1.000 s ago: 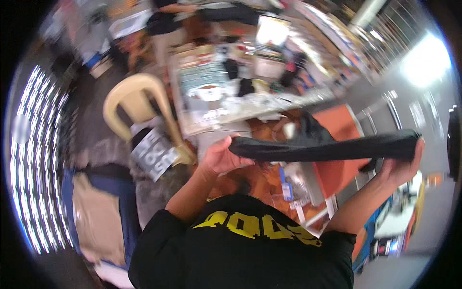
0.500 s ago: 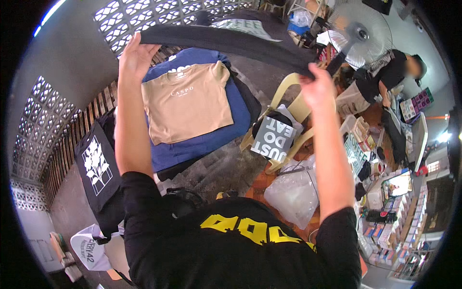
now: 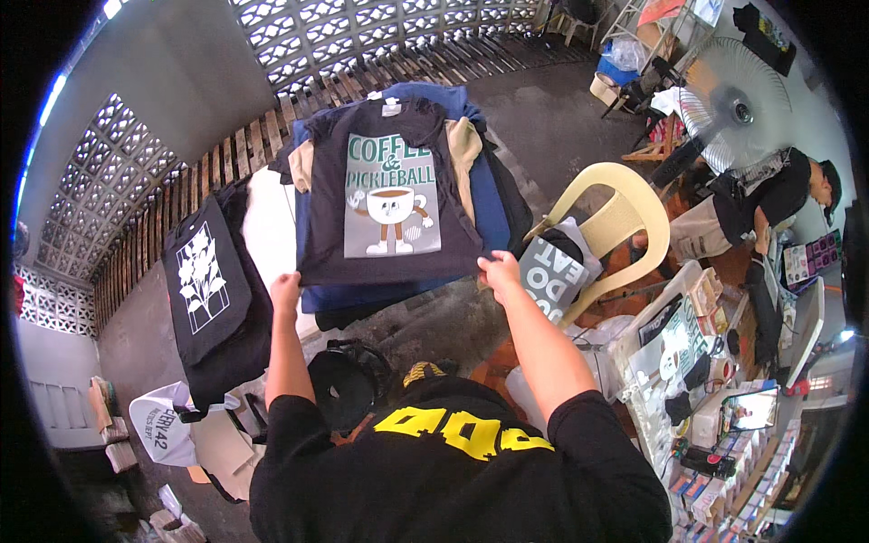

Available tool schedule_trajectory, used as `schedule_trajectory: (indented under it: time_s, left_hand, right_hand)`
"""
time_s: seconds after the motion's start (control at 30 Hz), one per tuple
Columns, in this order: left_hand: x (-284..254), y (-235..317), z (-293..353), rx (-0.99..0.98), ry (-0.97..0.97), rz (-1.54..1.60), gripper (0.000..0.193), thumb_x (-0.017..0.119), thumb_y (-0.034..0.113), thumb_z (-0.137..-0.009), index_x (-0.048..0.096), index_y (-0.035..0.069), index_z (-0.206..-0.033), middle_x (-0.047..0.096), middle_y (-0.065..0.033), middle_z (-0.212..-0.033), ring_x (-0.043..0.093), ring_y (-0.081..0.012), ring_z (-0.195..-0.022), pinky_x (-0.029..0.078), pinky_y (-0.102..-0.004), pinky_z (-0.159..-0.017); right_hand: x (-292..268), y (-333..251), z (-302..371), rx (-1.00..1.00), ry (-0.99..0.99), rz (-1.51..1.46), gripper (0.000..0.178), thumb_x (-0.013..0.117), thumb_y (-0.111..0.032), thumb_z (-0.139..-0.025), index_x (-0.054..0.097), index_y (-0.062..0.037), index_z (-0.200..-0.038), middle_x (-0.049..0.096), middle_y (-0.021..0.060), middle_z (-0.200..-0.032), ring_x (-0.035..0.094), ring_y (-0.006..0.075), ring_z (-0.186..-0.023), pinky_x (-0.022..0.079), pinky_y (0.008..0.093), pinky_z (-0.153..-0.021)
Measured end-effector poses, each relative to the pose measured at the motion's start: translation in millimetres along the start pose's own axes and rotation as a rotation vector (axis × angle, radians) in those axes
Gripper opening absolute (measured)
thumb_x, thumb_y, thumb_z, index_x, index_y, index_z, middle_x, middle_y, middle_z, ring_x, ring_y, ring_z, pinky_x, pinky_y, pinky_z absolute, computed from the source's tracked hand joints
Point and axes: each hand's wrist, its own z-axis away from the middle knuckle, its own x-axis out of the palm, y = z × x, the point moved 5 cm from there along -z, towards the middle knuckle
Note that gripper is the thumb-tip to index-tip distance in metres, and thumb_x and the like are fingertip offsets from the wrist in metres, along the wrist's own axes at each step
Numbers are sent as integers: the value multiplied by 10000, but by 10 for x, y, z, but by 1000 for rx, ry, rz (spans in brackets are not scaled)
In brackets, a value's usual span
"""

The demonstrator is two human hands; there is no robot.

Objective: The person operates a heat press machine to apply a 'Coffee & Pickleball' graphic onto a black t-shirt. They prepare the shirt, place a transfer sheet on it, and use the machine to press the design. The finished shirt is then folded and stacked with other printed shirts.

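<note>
A black T-shirt with a printed cartoon coffee cup and green lettering lies spread out, its collar at the far end. My left hand pinches its near left hem corner, and my right hand pinches the near right one. Beneath it, the sleeves of a tan T-shirt stick out at both sides. Lower down are a navy blue shirt and more dark garments in the pile. A white surface shows along the pile's left side.
Left of the pile hangs a black garment with a white flower print. To the right stand a cream plastic chair holding printed items, and a fan. A person bends over a cluttered table farther right. A black round object sits near me.
The black T-shirt was stretched in the air ahead of me; now it lies flat over the tan one. Both hands have come down and nearer, still gripping it.
</note>
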Motion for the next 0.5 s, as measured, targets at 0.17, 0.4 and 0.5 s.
schedule_trajectory:
  time_s: [0.17,0.4,0.5]
  left_hand:
    - [833,508,1126,728,313,-650,320,689,232,-827,613,56,-1083,530,-196,-1303,505,-358,-1203,352,-482,-1035]
    - [2979,608,3323,826,-1315,-502,212,628,142,-839,650,6,-999,658,-185,-984,640,-345,-958,506,-386,-838]
    - [3364,361,4374,1034,-1639,-572,210,621,194,-846,664,29,-969,665,-176,-982,644,-335,-950,509,-404,-831]
  right_hand:
    - [-1023,415,366,-267,-60,725,586,731,-366,-823,537,-13,-1249,682,121,-948,656,280,-909,508,387,-840]
    - [-2882,2239,1848,-115,27,880,300,631,-286,-819,644,-55,-1010,676,209,-958,641,399,-928,504,491,-803]
    - [-3254,3252,2605,-24,122,757,313,651,-337,-805,672,-61,-953,685,185,-971,656,379,-911,525,464,-788]
